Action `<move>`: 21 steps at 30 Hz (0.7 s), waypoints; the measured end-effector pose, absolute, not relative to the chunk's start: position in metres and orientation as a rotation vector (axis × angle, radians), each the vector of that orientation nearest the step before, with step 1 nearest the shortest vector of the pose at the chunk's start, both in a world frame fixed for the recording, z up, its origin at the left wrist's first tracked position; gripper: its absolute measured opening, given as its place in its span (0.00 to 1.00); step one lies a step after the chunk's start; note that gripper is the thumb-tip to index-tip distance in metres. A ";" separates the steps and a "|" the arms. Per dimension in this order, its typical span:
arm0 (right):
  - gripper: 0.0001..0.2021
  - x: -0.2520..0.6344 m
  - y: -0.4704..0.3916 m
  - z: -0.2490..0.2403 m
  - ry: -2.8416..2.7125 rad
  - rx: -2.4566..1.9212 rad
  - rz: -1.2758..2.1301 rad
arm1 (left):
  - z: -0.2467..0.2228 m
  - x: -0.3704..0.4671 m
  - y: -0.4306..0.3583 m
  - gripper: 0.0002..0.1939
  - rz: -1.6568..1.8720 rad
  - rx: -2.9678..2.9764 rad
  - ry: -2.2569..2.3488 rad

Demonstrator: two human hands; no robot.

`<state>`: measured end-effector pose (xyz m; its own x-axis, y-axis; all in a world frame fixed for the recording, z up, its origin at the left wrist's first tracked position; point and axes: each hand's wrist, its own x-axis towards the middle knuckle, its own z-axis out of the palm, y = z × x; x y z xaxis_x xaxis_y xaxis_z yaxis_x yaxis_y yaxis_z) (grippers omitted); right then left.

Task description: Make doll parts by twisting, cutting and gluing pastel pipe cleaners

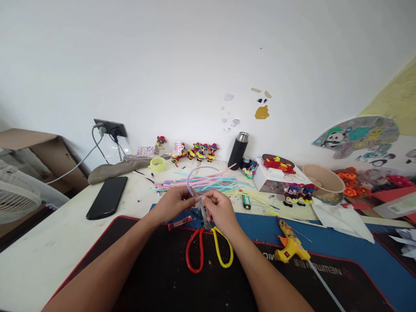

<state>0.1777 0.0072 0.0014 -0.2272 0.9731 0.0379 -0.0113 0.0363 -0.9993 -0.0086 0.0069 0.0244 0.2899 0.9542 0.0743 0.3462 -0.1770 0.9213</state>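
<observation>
A curved lavender pipe cleaner rises from between my hands. My left hand pinches its lower end, thumb and fingers together. My right hand is closed right beside it, fingertips meeting the left ones at the strip's end. Below the fingers lie scissors with one red handle and one yellow handle, their blades partly under my right hand. Behind the hands is a pile of pink, blue and lavender pipe cleaners. A small red packet lies under my left wrist.
On the right, a yellow glue gun lies on the dark mat. A black phone and a yellow tape roll are at left. A black flask, a white box and small figures stand behind.
</observation>
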 end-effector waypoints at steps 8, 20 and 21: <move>0.07 0.180 0.007 -0.002 -1.601 -1.134 1.092 | 0.025 -0.008 0.006 0.15 0.918 1.740 1.275; 0.06 0.180 0.009 -0.008 -1.662 -1.148 1.189 | 0.020 -0.011 0.008 0.15 0.960 1.856 1.313; 0.06 0.180 0.009 -0.008 -1.627 -1.134 1.237 | 0.019 -0.011 0.009 0.16 0.970 1.828 1.324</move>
